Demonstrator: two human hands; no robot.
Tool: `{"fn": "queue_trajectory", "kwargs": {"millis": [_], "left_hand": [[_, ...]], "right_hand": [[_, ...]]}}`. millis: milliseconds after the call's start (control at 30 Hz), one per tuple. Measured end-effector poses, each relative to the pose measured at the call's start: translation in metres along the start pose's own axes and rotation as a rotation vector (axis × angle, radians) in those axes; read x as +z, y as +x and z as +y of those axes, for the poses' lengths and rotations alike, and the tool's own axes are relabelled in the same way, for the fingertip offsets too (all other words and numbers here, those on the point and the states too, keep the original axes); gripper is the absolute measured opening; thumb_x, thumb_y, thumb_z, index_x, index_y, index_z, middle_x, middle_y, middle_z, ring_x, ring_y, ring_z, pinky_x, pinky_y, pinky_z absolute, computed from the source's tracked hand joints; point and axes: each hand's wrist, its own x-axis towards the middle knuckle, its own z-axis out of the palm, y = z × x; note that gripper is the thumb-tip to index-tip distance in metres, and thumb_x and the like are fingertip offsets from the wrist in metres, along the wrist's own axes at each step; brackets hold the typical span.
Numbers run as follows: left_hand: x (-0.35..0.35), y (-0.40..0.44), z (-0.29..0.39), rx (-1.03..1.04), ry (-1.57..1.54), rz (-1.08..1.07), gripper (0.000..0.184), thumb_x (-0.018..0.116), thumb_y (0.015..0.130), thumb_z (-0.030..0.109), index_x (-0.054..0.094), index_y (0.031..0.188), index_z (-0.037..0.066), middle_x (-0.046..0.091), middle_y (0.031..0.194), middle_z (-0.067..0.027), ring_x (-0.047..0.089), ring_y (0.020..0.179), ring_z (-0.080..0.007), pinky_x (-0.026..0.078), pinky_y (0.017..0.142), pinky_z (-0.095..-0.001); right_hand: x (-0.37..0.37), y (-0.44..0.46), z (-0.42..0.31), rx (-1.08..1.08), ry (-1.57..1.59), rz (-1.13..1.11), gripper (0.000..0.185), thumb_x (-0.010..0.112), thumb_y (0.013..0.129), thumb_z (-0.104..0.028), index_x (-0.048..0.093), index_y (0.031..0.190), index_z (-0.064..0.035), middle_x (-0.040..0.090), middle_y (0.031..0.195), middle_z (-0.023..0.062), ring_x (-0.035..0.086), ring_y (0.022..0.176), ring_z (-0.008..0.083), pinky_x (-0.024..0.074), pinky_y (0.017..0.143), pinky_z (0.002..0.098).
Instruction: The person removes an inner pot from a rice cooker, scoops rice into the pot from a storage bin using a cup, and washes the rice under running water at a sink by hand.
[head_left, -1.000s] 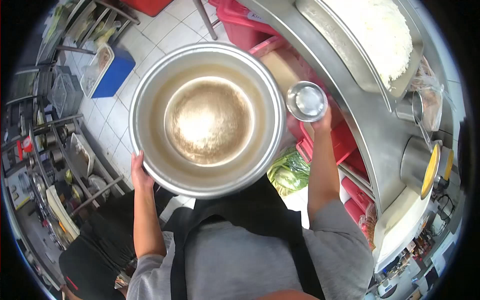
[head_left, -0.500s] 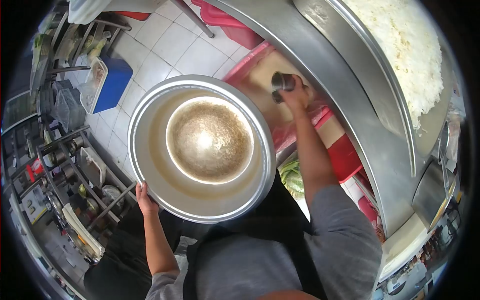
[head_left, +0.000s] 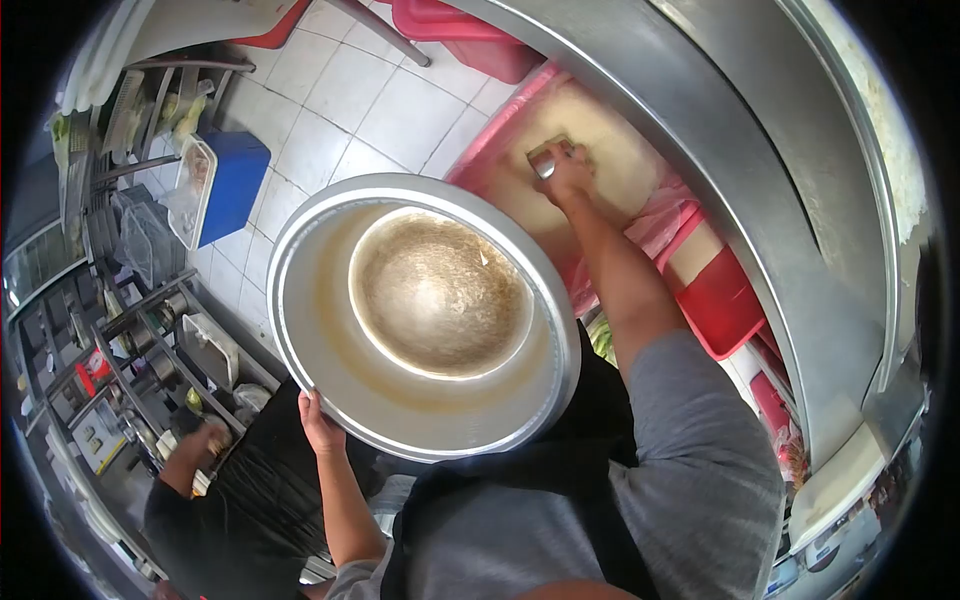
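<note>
Steel surface [head_left: 705, 135] borders a pink-lined bin [head_left: 505, 128] of pale contents; beside the bin's left edge, a wide metal pot [head_left: 430, 315] leans. The left hand [head_left: 320, 428] curls closed over its rim; the right hand [head_left: 572, 178], wrapped round a metal cup [head_left: 543, 161], is inside the bin. Firm rim support and keeping the cup level would limit spills.

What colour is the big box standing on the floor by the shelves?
Blue, seen best in the head view.
</note>
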Motion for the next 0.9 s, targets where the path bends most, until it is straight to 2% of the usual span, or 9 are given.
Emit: {"fn": "queue_trajectory", "kwargs": {"millis": [100,200,300,400,500,667,733,800,900], "left_hand": [[0.002,-0.001,0.002,-0.010,-0.006,-0.003,0.025,0.052,0.090,0.015,0.050,0.112,0.005,0.059,0.102,-0.0058,0.056,0.093,-0.0172,0.045,0.081,-0.0313],[0.003,-0.001,0.003,-0.013,0.000,0.000,0.024,0.052,0.090,0.015,0.050,0.112,0.005,0.058,0.102,-0.0055,0.055,0.094,-0.0172,0.044,0.082,-0.0315],[-0.002,0.001,0.004,-0.008,0.003,-0.003,0.025,0.052,0.090,0.015,0.050,0.112,0.006,0.058,0.102,-0.0050,0.055,0.094,-0.0174,0.044,0.083,-0.0318],[-0.007,0.002,0.003,0.005,-0.001,-0.012,0.025,0.053,0.089,0.015,0.050,0.112,0.006,0.058,0.102,-0.0044,0.055,0.095,-0.0175,0.044,0.084,-0.0319],[-0.005,0.000,0.008,0.008,0.003,-0.023,0.025,0.054,0.089,0.016,0.051,0.112,0.007,0.058,0.103,-0.0044,0.055,0.095,-0.0179,0.044,0.083,-0.0317],[-0.004,0.002,0.008,0.004,-0.013,0.014,0.024,0.053,0.089,0.016,0.050,0.112,0.008,0.059,0.103,-0.0051,0.056,0.095,-0.0186,0.045,0.082,-0.0325],[-0.011,0.005,0.006,-0.009,-0.022,-0.009,0.024,0.053,0.089,0.015,0.050,0.112,0.008,0.059,0.102,-0.0054,0.056,0.094,-0.0187,0.045,0.082,-0.0329],[-0.014,0.009,0.004,-0.018,-0.054,-0.016,0.023,0.052,0.090,0.015,0.049,0.112,0.009,0.059,0.101,-0.0062,0.057,0.093,-0.0190,0.046,0.080,-0.0333],[-0.018,0.010,0.003,-0.014,-0.072,-0.080,0.021,0.051,0.090,0.018,0.051,0.108,0.007,0.059,0.101,-0.0066,0.057,0.094,-0.0201,0.047,0.082,-0.0348]], "right_hand": [[0.014,0.010,0.004,-0.049,0.159,-0.145,0.074,0.076,0.055,-0.028,0.050,0.124,-0.0244,0.044,0.121,0.0147,0.054,0.099,0.0326,0.0456,0.089,0.0381],[0.027,0.017,0.008,-0.204,0.181,-0.157,0.072,0.076,0.057,-0.026,0.050,0.124,-0.0217,0.053,0.110,0.0131,0.056,0.095,0.0281,0.0509,0.079,0.0407],[0.018,0.013,0.012,0.004,0.699,-0.532,0.079,0.079,0.056,-0.026,0.048,0.128,-0.0230,0.060,0.100,0.0111,0.061,0.083,0.0256,0.0544,0.062,0.0408],[0.015,0.009,0.017,0.099,0.899,-0.727,0.074,0.074,0.063,-0.021,0.045,0.131,-0.0216,0.060,0.103,0.0093,0.062,0.077,0.0243,0.0550,0.054,0.0390],[0.013,-0.005,0.028,0.122,1.091,-0.733,0.067,0.068,0.070,-0.016,0.044,0.132,-0.0234,0.059,0.106,0.0092,0.062,0.080,0.0256,0.0559,0.058,0.0391],[-0.001,-0.031,0.068,0.116,1.288,-0.587,0.068,0.065,0.074,-0.014,0.038,0.136,-0.0220,0.056,0.115,0.0072,0.060,0.087,0.0233,0.0552,0.064,0.0408],[-0.022,-0.045,0.083,0.117,1.294,-0.533,0.069,0.065,0.074,-0.013,0.036,0.137,-0.0199,0.053,0.119,0.0067,0.059,0.091,0.0231,0.0547,0.067,0.0414],[-0.075,-0.081,0.084,0.160,1.293,-0.510,0.070,0.065,0.075,-0.013,0.034,0.137,-0.0173,0.051,0.122,0.0068,0.058,0.096,0.0232,0.0542,0.070,0.0418],[-0.116,-0.122,0.097,0.106,1.386,-0.384,0.068,0.064,0.076,-0.012,0.034,0.137,-0.0137,0.051,0.123,0.0072,0.058,0.097,0.0240,0.0540,0.071,0.0431]]}}
